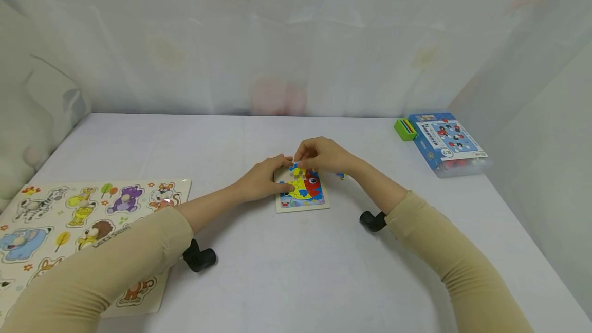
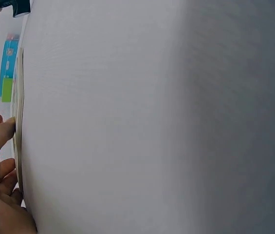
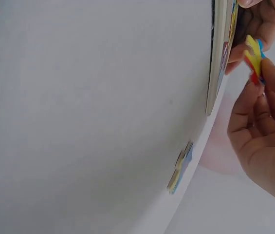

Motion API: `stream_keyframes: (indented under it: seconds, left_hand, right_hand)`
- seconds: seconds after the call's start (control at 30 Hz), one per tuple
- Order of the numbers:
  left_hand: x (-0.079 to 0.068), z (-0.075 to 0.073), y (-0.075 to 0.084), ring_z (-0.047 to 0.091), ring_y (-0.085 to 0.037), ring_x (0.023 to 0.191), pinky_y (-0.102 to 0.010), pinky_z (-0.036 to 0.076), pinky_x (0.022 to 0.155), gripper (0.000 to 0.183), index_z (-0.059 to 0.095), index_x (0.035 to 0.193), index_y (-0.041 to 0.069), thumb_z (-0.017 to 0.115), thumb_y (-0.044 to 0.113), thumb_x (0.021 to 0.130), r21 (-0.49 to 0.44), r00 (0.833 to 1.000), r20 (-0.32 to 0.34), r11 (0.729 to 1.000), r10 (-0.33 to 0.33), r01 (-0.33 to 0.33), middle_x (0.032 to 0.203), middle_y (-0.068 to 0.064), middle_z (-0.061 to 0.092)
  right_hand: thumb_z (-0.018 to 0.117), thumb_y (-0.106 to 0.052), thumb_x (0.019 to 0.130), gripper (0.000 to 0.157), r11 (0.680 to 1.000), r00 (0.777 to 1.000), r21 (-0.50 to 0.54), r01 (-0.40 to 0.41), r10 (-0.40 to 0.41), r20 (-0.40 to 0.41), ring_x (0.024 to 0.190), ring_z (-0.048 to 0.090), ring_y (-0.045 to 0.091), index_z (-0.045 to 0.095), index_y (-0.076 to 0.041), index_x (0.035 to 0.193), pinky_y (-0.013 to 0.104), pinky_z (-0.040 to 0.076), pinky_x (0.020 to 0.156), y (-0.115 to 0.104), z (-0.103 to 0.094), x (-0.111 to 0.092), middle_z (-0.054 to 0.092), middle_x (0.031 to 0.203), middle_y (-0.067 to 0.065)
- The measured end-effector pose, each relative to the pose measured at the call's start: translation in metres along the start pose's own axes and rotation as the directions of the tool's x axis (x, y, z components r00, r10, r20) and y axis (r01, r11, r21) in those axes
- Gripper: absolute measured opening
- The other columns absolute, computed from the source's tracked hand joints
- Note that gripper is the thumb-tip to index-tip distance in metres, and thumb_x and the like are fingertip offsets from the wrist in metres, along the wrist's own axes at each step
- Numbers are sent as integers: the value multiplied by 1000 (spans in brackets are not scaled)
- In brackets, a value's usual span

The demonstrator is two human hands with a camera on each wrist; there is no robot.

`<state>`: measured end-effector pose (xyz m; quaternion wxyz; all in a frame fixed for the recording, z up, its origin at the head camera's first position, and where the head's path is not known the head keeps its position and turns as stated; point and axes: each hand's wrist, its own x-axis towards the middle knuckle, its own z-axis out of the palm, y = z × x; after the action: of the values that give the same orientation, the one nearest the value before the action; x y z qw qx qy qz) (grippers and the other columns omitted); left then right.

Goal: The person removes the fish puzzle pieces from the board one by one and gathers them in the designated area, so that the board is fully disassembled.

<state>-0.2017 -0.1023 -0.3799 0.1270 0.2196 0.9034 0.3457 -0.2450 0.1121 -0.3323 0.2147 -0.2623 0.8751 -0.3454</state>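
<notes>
A small jigsaw puzzle board (image 1: 300, 203) with a yellow, red and blue picture lies on the white table. My left hand (image 1: 261, 180) holds it at the left side, the thumb over its face and the other fingers by the far left corner. Above the board's far part, my right hand (image 1: 327, 154) pinches a yellow, red and blue puzzle piece (image 3: 254, 57) between thumb and fingers. The piece is tilted and apart from the board in the right wrist view. Another loose piece (image 3: 180, 168) lies on the table right of the board, partly behind the right forearm in the head view.
A large animal puzzle board (image 1: 178, 194) covers the table's left side, partly under my left sleeve. At the far right lie a blue box (image 1: 448, 140) and a green block (image 1: 405, 130). Black devices (image 1: 199, 257) sit at both wrists. A pale curtain (image 1: 277, 40) hangs behind.
</notes>
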Motion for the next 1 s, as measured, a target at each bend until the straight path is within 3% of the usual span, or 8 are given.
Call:
stream_keyframes:
  seconds: [0.23,0.47,0.67,1.0]
  left_hand:
    - [-1,-1,2,22,-30,155,-59,20,125,58,52,140,13,70,36,89,9,1000,13,1000,9,-9,158,-2,43]
    - [-1,-1,1,20,-30,156,-60,20,124,60,49,145,21,68,36,91,9,999,40,1000,6,-6,160,-3,39]
    - [-2,-1,1,18,-30,156,-54,11,128,58,50,145,18,68,34,92,31,998,48,998,45,-46,159,-6,40]
    - [-3,0,-2,16,-29,157,-52,9,129,59,50,145,19,68,34,91,44,997,45,997,57,-59,160,-4,39]
  right_hand:
    - [64,-19,95,16,997,998,51,-52,54,-41,89,63,24,66,-10,109,33,59,82,6,-16,-7,67,100,6]
    - [63,-19,96,19,996,993,27,-85,87,-82,94,65,28,66,-9,111,29,58,82,20,-33,-19,67,104,8]
    - [63,-20,97,20,992,988,24,-124,125,-86,94,64,28,65,-9,112,30,58,84,34,-42,-29,66,104,9]
    - [62,-21,97,20,987,982,17,-160,161,-99,94,62,24,65,-9,113,29,57,85,54,-58,-45,66,107,10]
